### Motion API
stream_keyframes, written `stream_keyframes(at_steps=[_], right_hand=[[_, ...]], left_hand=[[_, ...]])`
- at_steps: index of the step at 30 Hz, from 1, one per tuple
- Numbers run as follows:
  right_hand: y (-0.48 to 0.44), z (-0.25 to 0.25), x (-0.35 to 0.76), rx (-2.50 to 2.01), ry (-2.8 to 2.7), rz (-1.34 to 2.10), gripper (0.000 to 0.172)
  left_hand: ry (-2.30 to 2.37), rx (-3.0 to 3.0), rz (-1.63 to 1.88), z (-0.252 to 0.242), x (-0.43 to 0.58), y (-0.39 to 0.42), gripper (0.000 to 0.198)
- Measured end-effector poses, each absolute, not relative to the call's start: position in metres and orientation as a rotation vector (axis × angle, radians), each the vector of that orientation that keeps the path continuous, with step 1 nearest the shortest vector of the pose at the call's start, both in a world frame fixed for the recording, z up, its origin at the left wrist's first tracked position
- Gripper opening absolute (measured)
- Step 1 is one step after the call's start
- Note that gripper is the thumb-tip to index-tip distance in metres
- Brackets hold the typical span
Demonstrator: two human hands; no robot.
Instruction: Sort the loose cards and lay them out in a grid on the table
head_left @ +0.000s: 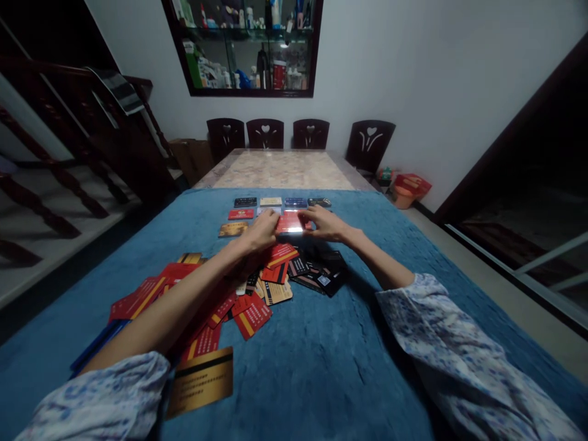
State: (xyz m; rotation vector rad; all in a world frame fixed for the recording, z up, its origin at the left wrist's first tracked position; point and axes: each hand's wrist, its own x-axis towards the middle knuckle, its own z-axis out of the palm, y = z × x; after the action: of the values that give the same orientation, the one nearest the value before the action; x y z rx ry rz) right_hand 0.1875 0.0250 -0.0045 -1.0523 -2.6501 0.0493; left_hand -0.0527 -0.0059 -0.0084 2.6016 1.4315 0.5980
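Note:
Both my hands reach forward over a blue cloth and grip one red card between them. My left hand pinches its left edge and my right hand its right edge. Beyond it lie rows of laid-out cards: a dark card, a pale card, a blue card, another dark card, a red card and a gold card. A loose heap of red, black and gold cards lies under my forearms.
A large gold card lies near my left sleeve. Past the cloth the marble table top runs to several dark chairs. A wall cabinet with bottles hangs above. A stair railing stands left, orange bins right.

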Motion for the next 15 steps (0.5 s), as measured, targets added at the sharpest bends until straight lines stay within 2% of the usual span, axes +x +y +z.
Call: stream_keyframes(at_steps=[3,9,15], right_hand=[[0.031,0.003,0.188,-1.181,-2.658,0.016,0.041],[0.039,0.009,0.188,-1.326,-2.722,-0.063,0.033],[0.047,0.005,0.188,-1.471,-2.786,-0.109,0.037]], left_hand=[[1.469,2.625,0.540,-0.008,-0.048,0.009,0.021],[1.512,2.653,0.464,-0.010,-0.037,0.030,0.023],[1.517,2.594,0.477,-0.016,-0.025,0.038,0.020]])
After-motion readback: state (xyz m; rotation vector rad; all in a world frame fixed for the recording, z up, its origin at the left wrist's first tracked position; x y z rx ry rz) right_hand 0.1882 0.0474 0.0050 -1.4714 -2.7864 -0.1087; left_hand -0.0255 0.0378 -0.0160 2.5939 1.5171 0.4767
